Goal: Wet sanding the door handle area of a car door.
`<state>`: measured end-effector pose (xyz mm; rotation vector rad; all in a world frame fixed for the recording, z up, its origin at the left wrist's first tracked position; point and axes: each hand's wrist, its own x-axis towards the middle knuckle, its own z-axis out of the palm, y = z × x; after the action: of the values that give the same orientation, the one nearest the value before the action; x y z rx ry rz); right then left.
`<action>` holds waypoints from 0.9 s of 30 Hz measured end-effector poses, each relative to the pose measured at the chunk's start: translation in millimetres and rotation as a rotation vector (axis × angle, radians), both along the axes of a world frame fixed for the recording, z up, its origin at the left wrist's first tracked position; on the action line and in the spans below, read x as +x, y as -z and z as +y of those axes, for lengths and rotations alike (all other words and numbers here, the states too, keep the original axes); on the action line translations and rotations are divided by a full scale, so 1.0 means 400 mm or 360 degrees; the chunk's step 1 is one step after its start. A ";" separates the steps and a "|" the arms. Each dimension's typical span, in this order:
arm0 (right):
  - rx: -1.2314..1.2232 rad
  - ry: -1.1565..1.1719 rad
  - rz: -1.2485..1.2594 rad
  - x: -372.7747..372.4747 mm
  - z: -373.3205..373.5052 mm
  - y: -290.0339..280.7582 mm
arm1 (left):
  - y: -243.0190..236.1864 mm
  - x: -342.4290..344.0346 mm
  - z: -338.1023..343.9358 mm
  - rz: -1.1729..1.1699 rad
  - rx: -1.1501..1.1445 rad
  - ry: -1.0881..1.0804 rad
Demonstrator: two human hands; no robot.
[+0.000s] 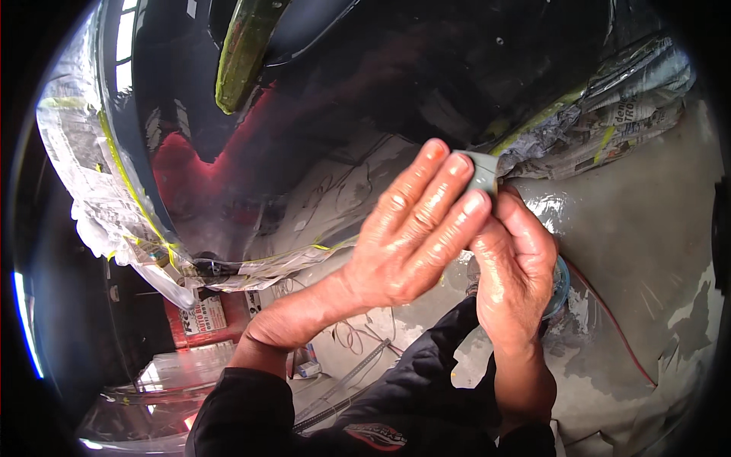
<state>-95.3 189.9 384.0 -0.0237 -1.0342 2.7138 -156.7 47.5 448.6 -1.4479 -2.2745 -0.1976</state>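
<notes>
I am finding the right hand (518,255) curled, its thumb and fingers gripping the small, thin, grey-green sheet (483,175) near its lower edge. The left hand (407,236) is crossing from the other side and is laying straight fingers over the same sheet; its thumb is hiding from view, so I am unable to tell whether it is gripping as well. Both hands are looking wet.

The sheet is sitting in front of the lower right edge of the large, glossy, dark, curved vehicle panel (426,84); I am not able to confirm contact between the two. At the panel's upper left, a long, narrow part covered in yellow-green tape (247,57) is slanting downward. Newspaper masking with yellow tape (72,145) is lining the panel's left side, and crumpled newspaper masking (632,114) is bunching along its right side.

Below the panel's right end, a round, bluish, translucent container (562,286) is showing partly behind the right hand. Further right below the panel, a thin red hose (611,313) is curving across the hard, grey, patchily wet floor (640,228).
</notes>
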 end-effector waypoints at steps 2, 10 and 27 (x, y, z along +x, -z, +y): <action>0.0163 0.0045 0.0194 -0.027 0.014 -0.033 | -0.079 -0.036 0.013 0.0096 -0.0015 0.0023; 0.0236 0.0256 -0.0507 0.014 0.058 0.015 | -0.217 -0.240 -0.015 0.0772 -0.0087 0.0034; 0.0359 0.0309 -0.1241 0.286 0.117 0.189 | -0.242 -0.241 0.071 0.0333 -0.0071 -0.0653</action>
<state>19.3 236.8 308.6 -1.1454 -1.4170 2.4031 -253.2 75.7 545.2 -0.9404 -2.3487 0.1249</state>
